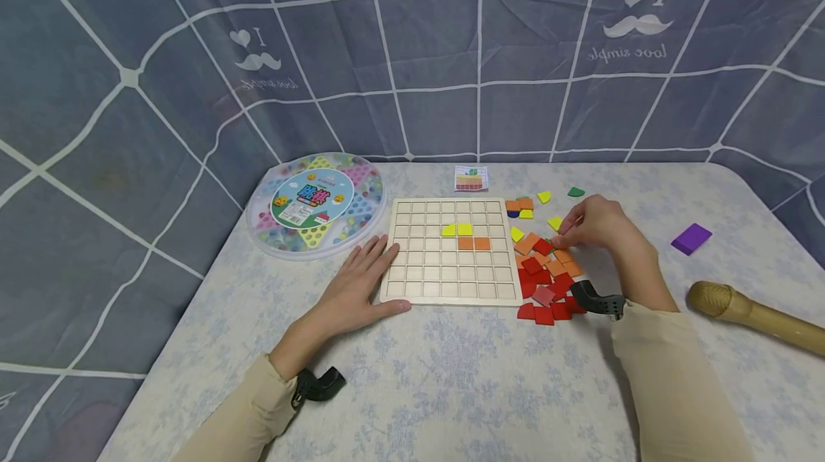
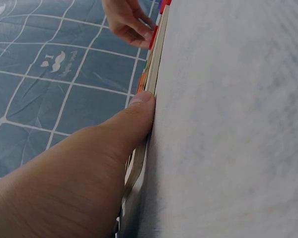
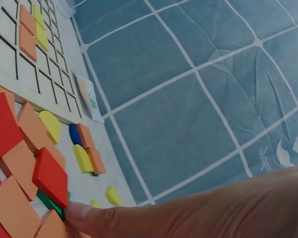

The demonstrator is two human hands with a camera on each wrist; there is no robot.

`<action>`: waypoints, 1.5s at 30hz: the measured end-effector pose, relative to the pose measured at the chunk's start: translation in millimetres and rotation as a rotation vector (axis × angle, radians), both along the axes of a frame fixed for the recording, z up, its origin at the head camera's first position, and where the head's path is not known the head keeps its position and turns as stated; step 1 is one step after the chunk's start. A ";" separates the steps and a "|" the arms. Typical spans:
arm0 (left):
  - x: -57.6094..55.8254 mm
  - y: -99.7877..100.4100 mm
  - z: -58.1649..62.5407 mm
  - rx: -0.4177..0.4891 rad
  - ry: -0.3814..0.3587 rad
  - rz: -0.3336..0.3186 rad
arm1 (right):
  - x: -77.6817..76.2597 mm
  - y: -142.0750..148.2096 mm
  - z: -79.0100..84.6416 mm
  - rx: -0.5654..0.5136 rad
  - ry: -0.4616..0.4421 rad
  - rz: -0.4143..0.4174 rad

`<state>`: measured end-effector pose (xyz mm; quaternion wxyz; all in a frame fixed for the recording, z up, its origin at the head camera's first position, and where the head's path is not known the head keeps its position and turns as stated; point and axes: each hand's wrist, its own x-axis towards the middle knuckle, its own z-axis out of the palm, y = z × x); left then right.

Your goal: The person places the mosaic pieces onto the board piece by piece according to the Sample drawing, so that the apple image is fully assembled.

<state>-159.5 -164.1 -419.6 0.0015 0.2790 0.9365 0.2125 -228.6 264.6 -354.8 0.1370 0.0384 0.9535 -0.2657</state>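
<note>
My left hand rests at the left edge of a wooden grid board, fingers straight and thumb along its near side. Two yellow pieces, one with a rounded corner, and two orange squares lie on the board. To its right, my right hand reaches into a pile of red and orange pieces. Thumb and fingers pinch at the corner of a red square tile, lying tilted over a green piece. The other fingertips are hidden behind the thumb in the right wrist view.
A round marble game box lies left of the board. Behind the board is a small picture card. Loose yellow pieces and a green piece lie beyond the pile. At right are a purple block and a gold microphone.
</note>
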 end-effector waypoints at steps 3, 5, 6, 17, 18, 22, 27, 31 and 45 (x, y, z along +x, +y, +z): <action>-0.7 -0.6 -0.7 -0.006 -0.006 0.005 | -0.7 -1.3 -0.7 -0.004 -0.023 -0.012; -1.0 -0.9 -0.9 -0.007 -0.010 0.007 | -1.0 -2.0 -1.1 -0.012 -0.036 -0.015; -1.1 -0.9 -0.9 -0.007 -0.013 0.008 | -1.4 -2.2 -1.5 -0.022 -0.044 -0.019; -0.9 -0.4 -2.0 -0.007 -0.004 0.002 | 3.9 -3.6 4.4 -0.086 0.035 -0.024; -0.8 -0.3 -2.0 -0.007 -0.004 0.001 | 4.5 -4.2 6.2 -0.093 0.051 -0.017; 0.0 -0.1 -1.1 -0.002 -0.015 0.005 | 5.7 -12.1 13.8 -0.141 0.095 0.040; 0.2 -0.5 -0.1 0.005 -0.003 0.002 | 7.6 -32.8 17.2 -0.228 0.114 0.112; 0.2 -1.1 -0.3 0.006 -0.003 0.002 | 9.5 -52.4 13.7 -0.271 0.104 0.191; -0.3 -1.1 0.4 0.004 -0.016 0.000 | 7.3 -87.8 -6.1 -0.308 0.107 0.369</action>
